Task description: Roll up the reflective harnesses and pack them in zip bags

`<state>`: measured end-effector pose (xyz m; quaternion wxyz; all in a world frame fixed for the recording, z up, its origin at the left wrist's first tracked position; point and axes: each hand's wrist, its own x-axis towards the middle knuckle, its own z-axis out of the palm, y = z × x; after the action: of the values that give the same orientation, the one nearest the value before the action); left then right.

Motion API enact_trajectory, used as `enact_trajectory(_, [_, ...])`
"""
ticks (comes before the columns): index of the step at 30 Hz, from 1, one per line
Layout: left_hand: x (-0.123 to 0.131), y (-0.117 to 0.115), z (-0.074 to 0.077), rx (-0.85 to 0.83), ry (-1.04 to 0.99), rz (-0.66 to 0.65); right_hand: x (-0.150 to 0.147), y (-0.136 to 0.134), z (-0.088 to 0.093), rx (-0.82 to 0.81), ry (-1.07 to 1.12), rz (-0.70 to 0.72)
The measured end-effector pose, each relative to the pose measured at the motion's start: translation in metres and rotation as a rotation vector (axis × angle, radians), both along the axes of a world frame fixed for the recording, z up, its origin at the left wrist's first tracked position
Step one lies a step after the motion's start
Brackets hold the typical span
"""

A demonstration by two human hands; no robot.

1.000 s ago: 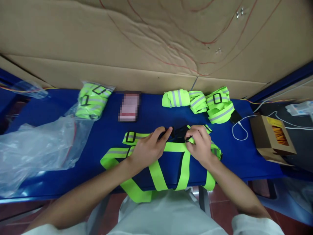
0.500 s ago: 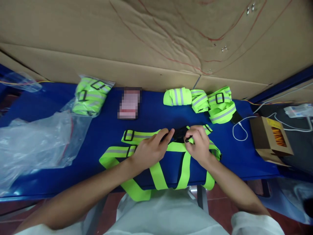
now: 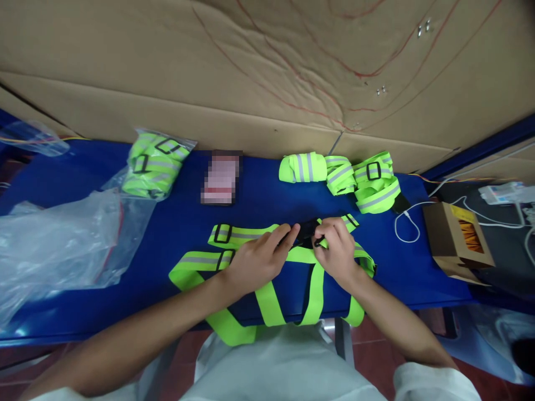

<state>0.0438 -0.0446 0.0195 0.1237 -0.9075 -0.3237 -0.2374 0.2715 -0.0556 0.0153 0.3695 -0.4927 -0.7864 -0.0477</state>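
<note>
A neon-yellow reflective strap harness (image 3: 270, 303) with grey stripes and black slider buckles lies spread on the blue table, some loops hanging past its front edge. At its waist band is a black plastic buckle (image 3: 306, 230), partly hidden by fingers. My left hand (image 3: 261, 259) is closed on the buckle's left side, thumb and index finger pinching it. From the right, my right hand (image 3: 337, 248) pinches the buckle's other end and the strap by it. Whether the buckle's halves are clipped together I cannot tell.
Rolled reflective straps (image 3: 303, 167) line the back of the table (image 3: 175, 234). Left stand a bagged strap bundle (image 3: 152, 164) and clear plastic bags (image 3: 62, 239). A blurred-out phone-like object (image 3: 221, 178) lies at the back. Right are a white cable (image 3: 407, 239) and a cardboard box (image 3: 455, 236).
My hands have come slightly closer together at the buckle, both still gripping. The camera view has shifted a little; the harness lies much as before.
</note>
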Motion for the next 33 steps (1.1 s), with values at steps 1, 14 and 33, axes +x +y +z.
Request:
enact_trajectory(1, [-0.0001, 0.0000, -0.0007, -0.005, 0.001, 0.004, -0.0002, 0.0000, -0.0004, -0.008, -0.008, 0.015])
enact_trajectory(14, [0.0022, 0.0023, 0.0004, -0.045, -0.051, 0.001, -0.0053, 0.0001, -0.0012, -0.059, -0.046, 0.135])
enact_trajectory(33, [0.0005, 0.0035, 0.0042, -0.045, -0.148, -0.068, -0.0081, -0.0046, 0.0037, -0.058, -0.019, 0.144])
